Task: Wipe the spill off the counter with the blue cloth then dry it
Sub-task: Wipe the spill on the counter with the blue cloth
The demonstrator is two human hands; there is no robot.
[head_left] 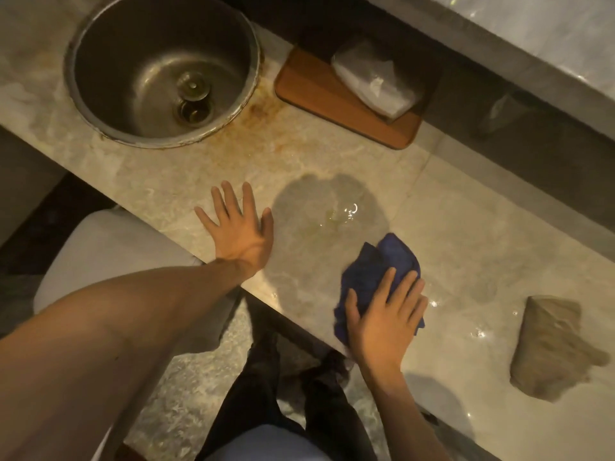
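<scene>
A wide puddle of liquid (327,211) spreads over the pale marble counter (186,181), in the middle. The crumpled blue cloth (376,264) lies on the counter at the puddle's near right edge. My right hand (382,314) presses flat on top of the cloth, fingers spread over it. My left hand (238,227) rests flat on the counter just left of the puddle, fingers apart, holding nothing. A tan cloth (552,347) lies bunched on the counter at the far right.
A round steel sink (159,68) is sunk in the counter at the upper left, with rusty stains beside it. A wooden board (319,101) carrying a plastic-wrapped packet (376,78) sits behind the puddle. A white rounded bin (109,261) stands below the counter edge.
</scene>
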